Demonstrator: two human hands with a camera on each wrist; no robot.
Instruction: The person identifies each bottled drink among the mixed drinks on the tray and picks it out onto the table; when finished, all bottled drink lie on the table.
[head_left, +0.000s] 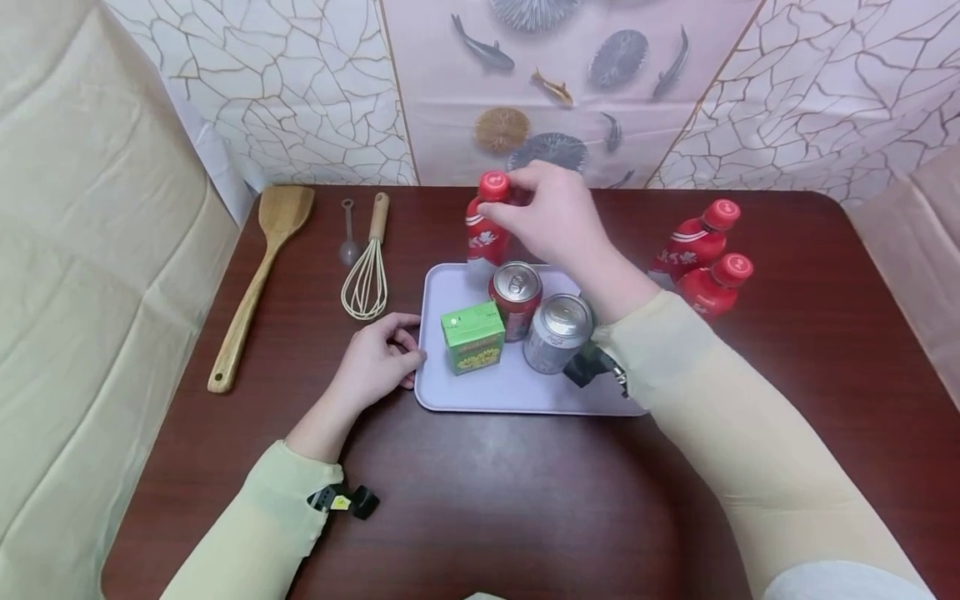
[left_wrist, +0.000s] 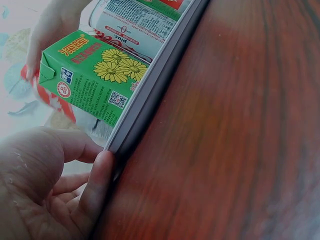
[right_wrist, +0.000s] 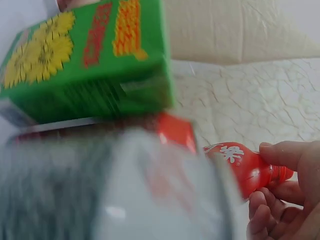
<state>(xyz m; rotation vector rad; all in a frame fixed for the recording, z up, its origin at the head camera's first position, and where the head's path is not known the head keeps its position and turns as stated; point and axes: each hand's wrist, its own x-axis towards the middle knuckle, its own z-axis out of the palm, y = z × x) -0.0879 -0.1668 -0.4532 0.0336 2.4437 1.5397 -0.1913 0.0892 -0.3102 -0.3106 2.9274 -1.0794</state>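
At the back left of the lilac tray (head_left: 480, 396), my right hand (head_left: 558, 217) grips a red plastic bottle (head_left: 487, 229) near its cap, thumb on one side and fingers on the other. The bottle is upright; whether its base touches the tray I cannot tell. My left hand (head_left: 375, 358) pinches the tray's left rim between thumb and fingers, seen closely in the left wrist view. On the tray stand a green drink carton (head_left: 474, 337) with yellow flowers, a red can (head_left: 516, 300) and a silver can (head_left: 557, 333). The silver can is blurred in the right wrist view.
Two more red bottles (head_left: 693, 237) stand on the dark wooden table (head_left: 525, 500) at the right. Left of the tray lie a whisk (head_left: 367, 275), a small measuring spoon (head_left: 348, 242) and a wooden spatula (head_left: 258, 287). A patterned backdrop (head_left: 315, 108) rises behind the table.
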